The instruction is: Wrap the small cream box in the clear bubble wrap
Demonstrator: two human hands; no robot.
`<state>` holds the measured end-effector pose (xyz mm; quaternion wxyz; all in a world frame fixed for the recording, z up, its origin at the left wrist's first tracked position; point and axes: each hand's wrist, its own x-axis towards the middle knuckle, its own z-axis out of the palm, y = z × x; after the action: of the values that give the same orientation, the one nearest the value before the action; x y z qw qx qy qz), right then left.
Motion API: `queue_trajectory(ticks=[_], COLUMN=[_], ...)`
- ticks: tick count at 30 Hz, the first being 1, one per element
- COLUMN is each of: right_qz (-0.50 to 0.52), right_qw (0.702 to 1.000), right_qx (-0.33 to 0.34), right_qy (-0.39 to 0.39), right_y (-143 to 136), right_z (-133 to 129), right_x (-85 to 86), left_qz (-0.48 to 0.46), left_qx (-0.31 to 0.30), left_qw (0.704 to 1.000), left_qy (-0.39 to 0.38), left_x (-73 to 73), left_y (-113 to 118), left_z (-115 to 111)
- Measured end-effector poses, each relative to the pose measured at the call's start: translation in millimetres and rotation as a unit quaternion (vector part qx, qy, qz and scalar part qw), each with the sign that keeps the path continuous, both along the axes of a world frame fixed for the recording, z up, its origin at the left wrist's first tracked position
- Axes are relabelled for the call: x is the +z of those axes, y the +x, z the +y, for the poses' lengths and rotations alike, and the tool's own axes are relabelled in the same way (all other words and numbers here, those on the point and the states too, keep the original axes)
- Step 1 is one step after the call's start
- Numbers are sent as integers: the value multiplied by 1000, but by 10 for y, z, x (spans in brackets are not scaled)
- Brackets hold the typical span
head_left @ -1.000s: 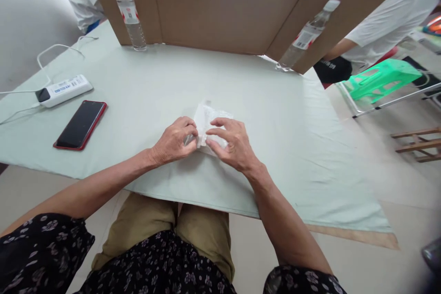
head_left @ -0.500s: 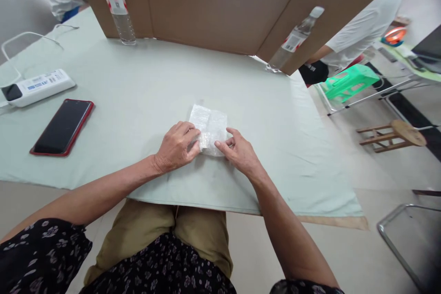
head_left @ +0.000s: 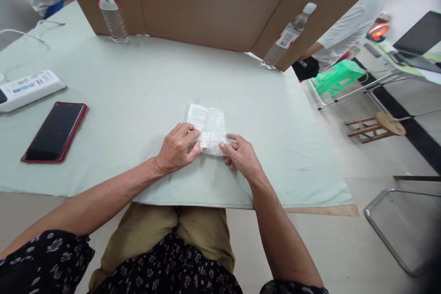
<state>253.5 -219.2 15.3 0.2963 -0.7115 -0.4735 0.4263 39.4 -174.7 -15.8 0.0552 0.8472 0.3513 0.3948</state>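
The work surface is a table (head_left: pixel 144 92) covered with a pale green cloth; the floor beyond it is light tile. A brown cardboard screen (head_left: pixel 213 0) stands along the far edge, at 12 o'clock from the hands. One water bottle (head_left: pixel 105 2) stands upright at 11 o'clock against the screen; a second bottle (head_left: pixel 285 36) leans at 1 o'clock beside the screen's corner. At 9 o'clock lie a red-cased phone (head_left: pixel 54 132), face up, and beyond it a white power strip (head_left: pixel 29 89). At 2 o'clock, off the table, are a green plastic stool (head_left: pixel 336 78), a wooden stool (head_left: pixel 379 126) and a seated person in a white shirt (head_left: pixel 351 27).

The clear plastic packet (head_left: pixel 209 127) lies flat on the cloth at table centre. The left hand (head_left: pixel 177 149) rests on its left edge, fingers curled, apparently pinching the packet's near corner. The right hand (head_left: pixel 243 158) touches the near right corner with fingertips (head_left: pixel 223 147) pressed down, not closed around it. Nothing stands between the hands and the packet.
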Motion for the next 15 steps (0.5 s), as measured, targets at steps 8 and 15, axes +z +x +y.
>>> queue_trajectory(ticks=[8, 15], right_qz=[120, 90], right_qw=[987, 976], right_qx=[-27, 14], right_qy=[104, 195], right_y=[-162, -393], right_z=[79, 110], right_x=[-108, -54], left_qz=[3, -1], left_qx=[-3, -17], left_qw=[1000, 999], left_qy=[-15, -29], left_x=[9, 15], left_y=[1, 16], left_z=[17, 36])
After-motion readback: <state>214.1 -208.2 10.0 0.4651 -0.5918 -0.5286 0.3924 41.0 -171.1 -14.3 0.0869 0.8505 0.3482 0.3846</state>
